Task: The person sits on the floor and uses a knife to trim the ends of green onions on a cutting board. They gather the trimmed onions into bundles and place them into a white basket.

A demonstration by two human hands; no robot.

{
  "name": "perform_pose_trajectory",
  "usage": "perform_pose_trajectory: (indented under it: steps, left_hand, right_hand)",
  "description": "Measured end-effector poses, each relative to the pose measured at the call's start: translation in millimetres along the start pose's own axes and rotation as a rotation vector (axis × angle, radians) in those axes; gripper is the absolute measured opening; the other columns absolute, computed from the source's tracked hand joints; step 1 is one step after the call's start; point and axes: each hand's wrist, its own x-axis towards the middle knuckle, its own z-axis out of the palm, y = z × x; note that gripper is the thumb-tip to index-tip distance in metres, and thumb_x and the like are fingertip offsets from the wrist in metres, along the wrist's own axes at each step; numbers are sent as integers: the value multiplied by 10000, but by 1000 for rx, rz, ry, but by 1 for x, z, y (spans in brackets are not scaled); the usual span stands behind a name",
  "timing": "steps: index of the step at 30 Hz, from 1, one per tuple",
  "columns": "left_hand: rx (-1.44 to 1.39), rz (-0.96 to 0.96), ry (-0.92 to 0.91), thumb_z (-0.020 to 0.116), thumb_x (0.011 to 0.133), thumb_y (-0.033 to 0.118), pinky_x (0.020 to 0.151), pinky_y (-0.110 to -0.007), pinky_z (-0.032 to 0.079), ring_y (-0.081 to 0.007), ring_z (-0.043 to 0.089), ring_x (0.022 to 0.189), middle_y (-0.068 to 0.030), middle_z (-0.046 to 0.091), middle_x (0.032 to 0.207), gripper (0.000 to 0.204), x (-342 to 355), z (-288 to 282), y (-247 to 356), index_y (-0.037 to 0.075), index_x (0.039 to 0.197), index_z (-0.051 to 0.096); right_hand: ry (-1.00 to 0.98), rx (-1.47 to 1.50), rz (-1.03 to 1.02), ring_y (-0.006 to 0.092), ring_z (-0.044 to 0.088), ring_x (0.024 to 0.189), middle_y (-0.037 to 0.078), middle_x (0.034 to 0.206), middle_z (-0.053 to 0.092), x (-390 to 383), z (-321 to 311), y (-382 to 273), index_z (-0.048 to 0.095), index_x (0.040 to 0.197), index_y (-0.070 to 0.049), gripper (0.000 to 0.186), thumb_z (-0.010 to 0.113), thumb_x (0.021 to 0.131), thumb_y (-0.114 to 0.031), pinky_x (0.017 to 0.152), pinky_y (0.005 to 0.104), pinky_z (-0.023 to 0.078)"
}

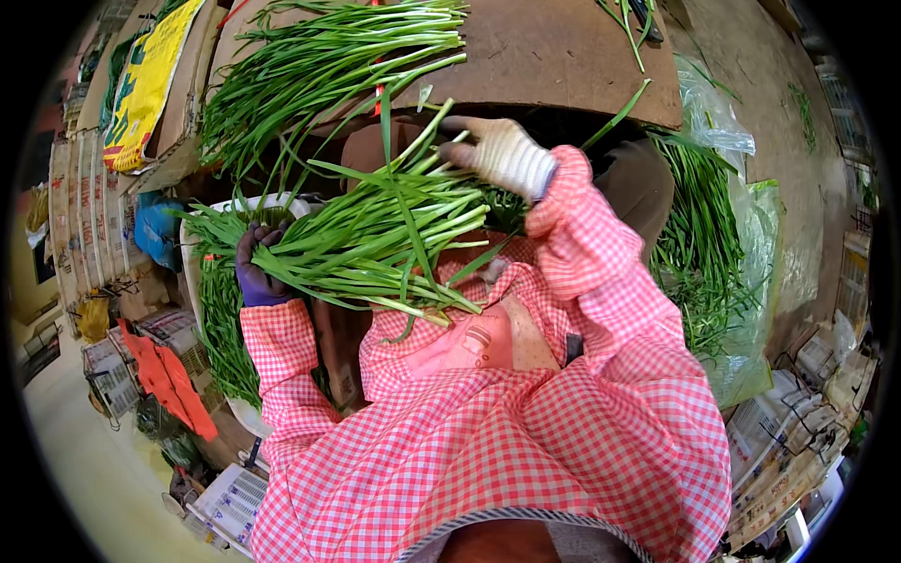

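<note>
My left hand [260, 265], in a dark glove with a purple cuff, is closed around the leafy end of a bunch of garlic chives [385, 235]. The bunch lies across my lap, its pale cut ends pointing right. Above those ends is my right hand [497, 155], in a white knit glove with dark fingertips. Its fingers are apart, close to the upper stems; whether they touch a stem I cannot tell. Beyond my knees, a second pile of chives [347, 70] rests on a brown board [554, 56].
More chives [699, 220] lie on clear plastic sheeting [760, 272] at my right. On my left stands a white tub [190, 281] with greens inside. A yellow printed sheet [150, 84], a blue bag [158, 230] and an orange cloth [169, 375] are further left. A dark-handled tool [648, 21] sits at the board's far right.
</note>
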Motion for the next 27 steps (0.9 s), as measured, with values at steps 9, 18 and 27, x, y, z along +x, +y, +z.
perform_pose_trajectory:
  steps: [9, 18, 27]
  left_hand:
    - [-6, -30, 90, 498, 857, 105, 946, -379, 431, -147, 546, 620, -25, 536, 699, 109, 7, -7, -5, 29, 935, 503]
    - [0, -152, 118, 502, 880, 177, 910, -339, 425, -159, 519, 647, -7, 506, 591, 200, 19, 7, -10, 99, 696, 492]
    - [-189, -236, -212, 520, 857, 167, 973, -393, 397, -231, 570, 804, -75, 599, 827, 163, 12, 0, -11, 4, 866, 522]
  right_hand:
    - [365, 488, 397, 79, 540, 581, 31, 654, 594, -36, -26, 55, 663, 978, -39, 221, 554, 825, -155, 551, 233, 458]
    - [-34, -15, -72, 264, 643, 798, 155, 859, 660, 53, -1, 4, 657, 976, -51, 322, 583, 816, -320, 746, 317, 495]
    - [82, 301, 220, 176, 652, 823, 142, 903, 659, -46, -31, 36, 647, 1011, -37, 351, 591, 815, -321, 727, 276, 509]
